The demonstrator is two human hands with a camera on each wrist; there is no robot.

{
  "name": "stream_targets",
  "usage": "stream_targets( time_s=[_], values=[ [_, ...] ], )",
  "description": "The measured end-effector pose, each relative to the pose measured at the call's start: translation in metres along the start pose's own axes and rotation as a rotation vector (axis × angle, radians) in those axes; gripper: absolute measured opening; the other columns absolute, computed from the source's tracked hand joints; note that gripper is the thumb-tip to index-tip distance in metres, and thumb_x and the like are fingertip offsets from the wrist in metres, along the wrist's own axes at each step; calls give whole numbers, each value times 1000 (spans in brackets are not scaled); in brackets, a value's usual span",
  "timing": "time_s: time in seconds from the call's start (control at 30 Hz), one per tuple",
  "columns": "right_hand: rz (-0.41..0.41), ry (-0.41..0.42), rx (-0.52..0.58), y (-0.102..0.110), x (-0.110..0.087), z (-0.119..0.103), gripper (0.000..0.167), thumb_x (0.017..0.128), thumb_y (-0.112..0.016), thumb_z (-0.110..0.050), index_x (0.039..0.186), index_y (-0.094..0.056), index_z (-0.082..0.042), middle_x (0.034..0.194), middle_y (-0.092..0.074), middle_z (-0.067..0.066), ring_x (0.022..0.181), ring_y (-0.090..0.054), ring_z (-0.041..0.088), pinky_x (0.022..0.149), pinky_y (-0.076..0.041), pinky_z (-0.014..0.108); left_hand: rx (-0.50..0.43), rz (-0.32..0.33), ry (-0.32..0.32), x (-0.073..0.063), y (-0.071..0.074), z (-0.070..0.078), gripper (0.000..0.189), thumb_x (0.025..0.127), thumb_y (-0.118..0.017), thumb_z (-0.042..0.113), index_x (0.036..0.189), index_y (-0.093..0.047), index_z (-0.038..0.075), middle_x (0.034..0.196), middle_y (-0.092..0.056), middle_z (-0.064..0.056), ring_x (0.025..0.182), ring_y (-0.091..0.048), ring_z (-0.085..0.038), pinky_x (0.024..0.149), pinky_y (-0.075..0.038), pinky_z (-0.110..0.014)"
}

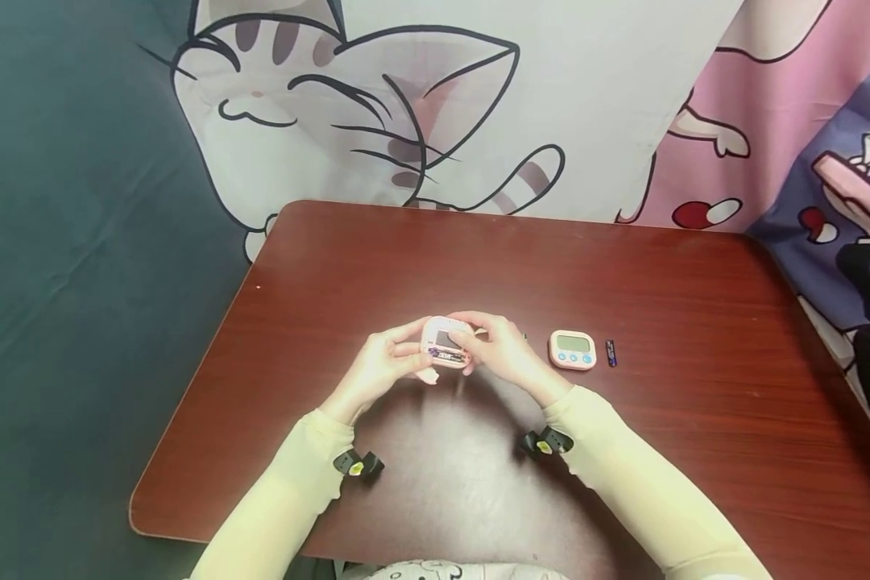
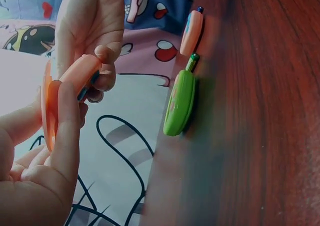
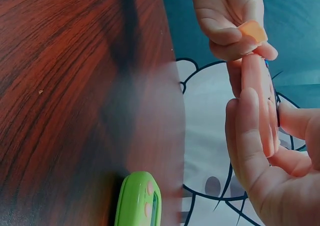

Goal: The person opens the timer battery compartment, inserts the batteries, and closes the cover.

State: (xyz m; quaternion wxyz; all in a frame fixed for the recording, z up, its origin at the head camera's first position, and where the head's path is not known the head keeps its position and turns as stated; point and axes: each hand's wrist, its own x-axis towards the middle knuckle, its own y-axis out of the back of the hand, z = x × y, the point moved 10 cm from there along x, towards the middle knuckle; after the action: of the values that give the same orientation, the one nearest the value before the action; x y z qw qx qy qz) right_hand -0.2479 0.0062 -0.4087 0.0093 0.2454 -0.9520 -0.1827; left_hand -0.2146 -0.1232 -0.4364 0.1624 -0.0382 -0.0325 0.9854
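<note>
Both hands hold a pink digital timer above the table, its back turned up with a battery in the uncovered compartment. My left hand grips its left side. A small, thin orange piece, like a battery cover, is also between the left fingers. My right hand grips the timer's right side, thumb lying over its back. On the table, a green timer stands beyond the hands, mostly hidden behind the right hand in the head view. Right of the hands lies a second pink timer with blue buttons.
A loose dark battery lies right of the second pink timer. Another battery lies by the green timer. The brown table meets a cat-print curtain at its far edge.
</note>
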Motion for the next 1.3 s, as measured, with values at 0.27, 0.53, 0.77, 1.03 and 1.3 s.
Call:
stream_targets(
  time_s=[0.27, 0.53, 0.77, 1.03, 1.3],
  values=[
    [7, 32, -20, 0, -1, -5, 34, 97, -55, -17, 130, -59, -8, 95, -63, 18, 56, -66, 19, 64, -56, 50, -8, 6, 30, 1, 1, -1, 54, 86, -66, 1, 136, -45, -5, 106, -66, -27, 72, -71, -21, 75, -57, -36],
    [7, 63, -3, 1, -2, -10, 33, 97, -55, -13, 129, -59, -6, 103, -58, 19, 60, -66, 22, 61, -56, 49, -17, 31, 22, 4, 1, -3, 50, 87, -63, -1, 133, -47, -8, 114, -63, -28, 72, -70, -17, 72, -57, -35],
    [2, 45, 77, 0, -4, -5, 33, 98, -53, -13, 129, -57, -4, 104, -65, 22, 61, -68, 25, 64, -55, 52, -80, 29, 23, -1, 1, -3, 54, 87, -64, 0, 137, -45, -2, 117, -62, -26, 82, -70, -30, 77, -56, -40],
    [35, 21, 165, 3, -4, 2, 34, 98, -51, -12, 131, -54, -1, 105, -61, 25, 60, -67, 22, 65, -54, 53, -117, 78, -15, -7, 15, -1, 48, 88, -59, -5, 135, -46, -6, 129, -54, -27, 105, -63, -35, 84, -54, -38],
    [34, 21, 176, 1, -6, 1, 34, 98, -51, -9, 130, -54, 2, 106, -60, 26, 64, -67, 28, 65, -54, 55, -24, 231, 6, -11, 29, -3, 47, 82, -66, -7, 127, -55, -6, 124, -56, -31, 105, -62, -36, 77, -55, -25]
  ],
)
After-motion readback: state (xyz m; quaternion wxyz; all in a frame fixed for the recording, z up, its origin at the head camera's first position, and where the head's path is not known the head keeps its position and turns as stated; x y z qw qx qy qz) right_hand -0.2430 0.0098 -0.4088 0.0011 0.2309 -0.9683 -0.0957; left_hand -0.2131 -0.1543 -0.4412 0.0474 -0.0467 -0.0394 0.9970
